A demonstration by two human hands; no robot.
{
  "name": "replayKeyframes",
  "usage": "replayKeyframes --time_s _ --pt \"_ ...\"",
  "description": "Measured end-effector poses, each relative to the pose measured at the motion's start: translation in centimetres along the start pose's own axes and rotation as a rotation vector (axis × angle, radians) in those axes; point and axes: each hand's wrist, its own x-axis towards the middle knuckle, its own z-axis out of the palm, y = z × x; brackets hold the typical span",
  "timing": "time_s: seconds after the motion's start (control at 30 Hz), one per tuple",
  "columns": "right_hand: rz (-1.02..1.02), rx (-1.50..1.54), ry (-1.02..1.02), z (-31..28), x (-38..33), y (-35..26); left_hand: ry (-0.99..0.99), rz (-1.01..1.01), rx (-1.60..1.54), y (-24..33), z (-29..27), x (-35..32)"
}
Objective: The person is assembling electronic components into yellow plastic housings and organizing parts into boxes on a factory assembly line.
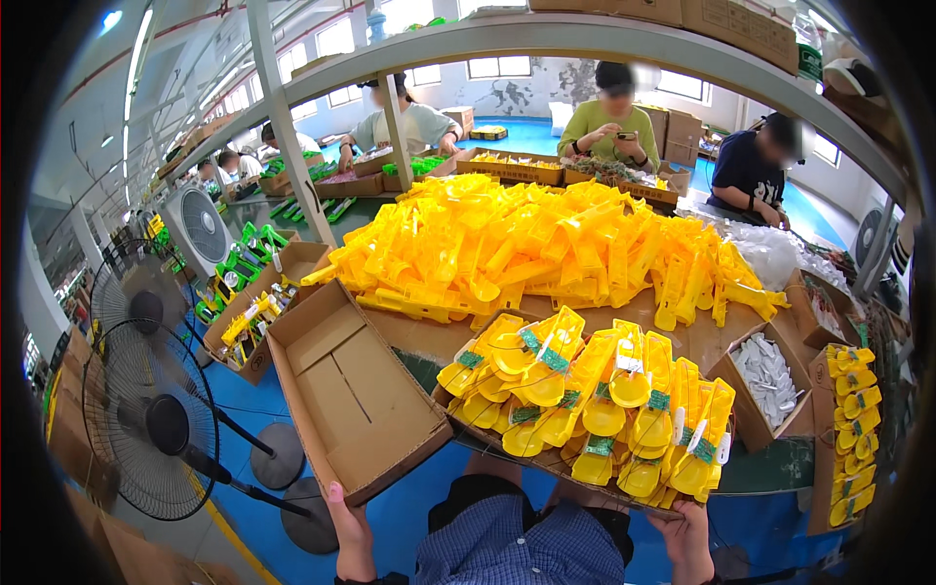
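Note:
My left hand is at the near corner of a cardboard tray with nothing in it. Its thumb lies along the tray's edge and the fingers are partly hidden beneath. At the near right corner of a second cardboard tray, my right hand grips the rim from below, most fingers out of sight. That tray holds several yellow plastic housings with rounded ends, green circuit boards and white pieces. The two trays touch side by side in front of me.
Behind them a large heap of yellow plastic parts covers the table. A box of white pieces and a row of yellow housings stand right. Floor fans and a box of green parts are left. Several people work beyond.

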Motion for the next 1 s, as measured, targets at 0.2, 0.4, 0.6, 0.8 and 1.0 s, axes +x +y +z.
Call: replayKeyframes --time_s 0.2,0.4,0.6,0.8,1.0 --pt "-0.081 0.099 0.067 1.7 -0.8 0.1 -0.019 -0.024 -0.004 0.2 0.7 -0.3" --pt "-0.152 0.03 0.028 2.2 -1.3 -1.4 -0.019 -0.016 -0.013 0.0 1.2 -0.5" --pt "-0.112 0.082 0.039 0.8 -1.4 -1.7 -0.019 -0.037 -0.005 -0.4 1.6 -0.8" --pt "-0.169 0.126 0.091 -0.4 -2.5 -2.4 -0.087 -0.029 0.08 -0.1 4.3 -1.4" --pt "-0.162 0.138 0.168 -1.0 -3.0 -3.2 -0.02 -0.128 0.194 -0.6 7.3 -1.6"
